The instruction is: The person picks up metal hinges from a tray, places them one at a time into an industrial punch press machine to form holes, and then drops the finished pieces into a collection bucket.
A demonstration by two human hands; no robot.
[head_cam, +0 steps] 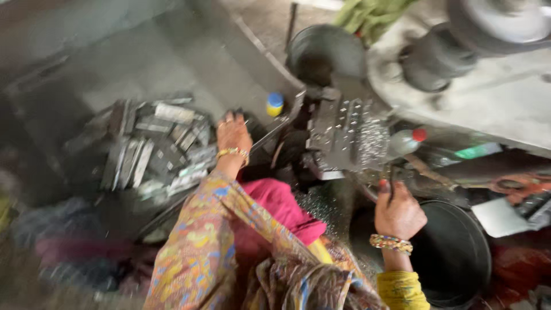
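Observation:
The frame is blurred by motion. My left hand [232, 135], with a gold bangle on the wrist, reaches forward to the right edge of a heap of grey metal strips [149, 146]. Its fingers curl down onto the strips, and I cannot tell whether it holds one. My right hand [399, 215], wearing a beaded bangle, is closed around a thin dark lever [391, 185] just below a dark metal press block [341, 132]. Small shiny metal pieces [373, 143] lie scattered on the block's right side.
A black round pan [453, 252] sits under my right wrist. A yellow bottle with a blue cap [275, 104] and a clear bottle with a red cap [404, 142] flank the press. Behind are a dark bowl [327, 51], a grey machine housing [488, 97] and green cloth [373, 14].

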